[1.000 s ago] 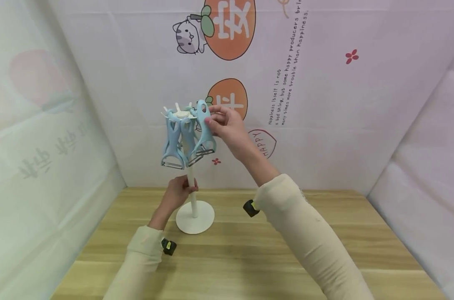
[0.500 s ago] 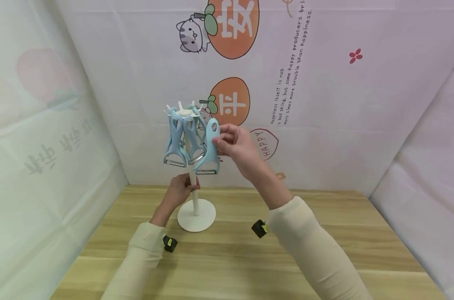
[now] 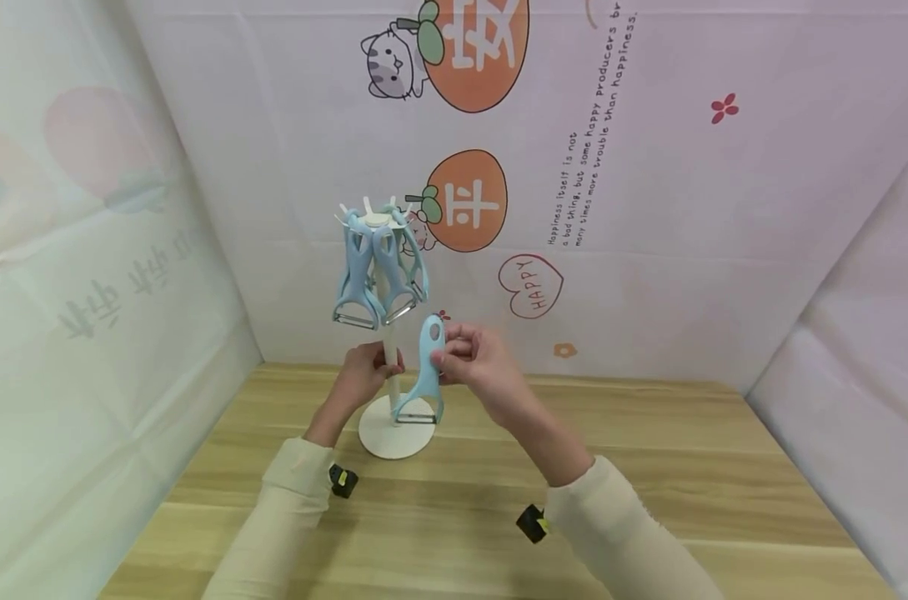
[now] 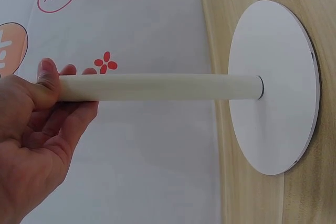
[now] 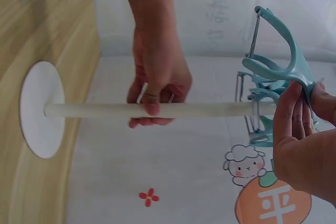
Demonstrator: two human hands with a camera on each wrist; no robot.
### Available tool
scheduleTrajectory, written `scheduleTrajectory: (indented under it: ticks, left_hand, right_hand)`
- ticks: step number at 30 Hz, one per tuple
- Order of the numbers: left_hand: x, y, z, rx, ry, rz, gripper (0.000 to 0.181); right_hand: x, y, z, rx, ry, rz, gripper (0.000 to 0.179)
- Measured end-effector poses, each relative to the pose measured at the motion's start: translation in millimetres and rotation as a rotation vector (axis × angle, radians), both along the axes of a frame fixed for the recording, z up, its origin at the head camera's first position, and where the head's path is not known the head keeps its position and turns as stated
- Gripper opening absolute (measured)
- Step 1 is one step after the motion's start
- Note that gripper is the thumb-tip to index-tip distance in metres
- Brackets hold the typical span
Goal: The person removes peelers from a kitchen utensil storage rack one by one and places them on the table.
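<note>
A light blue peeler (image 3: 429,362) is pinched by its handle between the thumb and fingers of my right hand (image 3: 484,371), blade end down, apart from the rack and in front of its lower pole. My left hand (image 3: 361,375) grips the white pole (image 4: 157,87) of the upright stand, thumb on one side and fingers round the other. Several more blue peelers (image 3: 358,279) hang from the hooks of the stand's white top (image 3: 377,220). In the right wrist view the held peeler (image 5: 296,66) shows its blade side, with hanging peelers behind it.
The stand's round white base (image 3: 397,437) rests on a wooden table (image 3: 649,467). Behind rises a white printed cloth (image 3: 649,292) with orange fruit drawings, and pale cloth walls (image 3: 123,333) close off both sides. A small black device (image 3: 532,523) sits at each wrist.
My right hand has drawn the peeler away from the rack's top and lowered it beside the pole. The left hand keeps its grip on the pole. The head view has shifted slightly.
</note>
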State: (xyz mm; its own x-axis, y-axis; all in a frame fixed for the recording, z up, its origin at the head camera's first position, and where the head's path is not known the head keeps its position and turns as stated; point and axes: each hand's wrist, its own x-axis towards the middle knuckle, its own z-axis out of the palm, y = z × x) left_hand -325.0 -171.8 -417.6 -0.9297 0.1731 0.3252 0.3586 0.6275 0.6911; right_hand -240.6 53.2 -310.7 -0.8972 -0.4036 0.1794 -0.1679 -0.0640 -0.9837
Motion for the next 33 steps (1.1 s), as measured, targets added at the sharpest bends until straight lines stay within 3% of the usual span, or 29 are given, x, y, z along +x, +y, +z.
scheduleTrajectory:
  ticks: [14,33]
  left_hand:
    - [1.2,-0.2,1.4,0.012,-0.008,-0.010,0.006]
    - [-0.9,-0.2,2.4,0.006,-0.012,-0.004,0.005]
  right_hand:
    - [15.5,-17,-63.1,0.039,-0.157,0.057,0.014]
    - [26.2,-32,-106.5,0.032,-0.249,0.055,0.017]
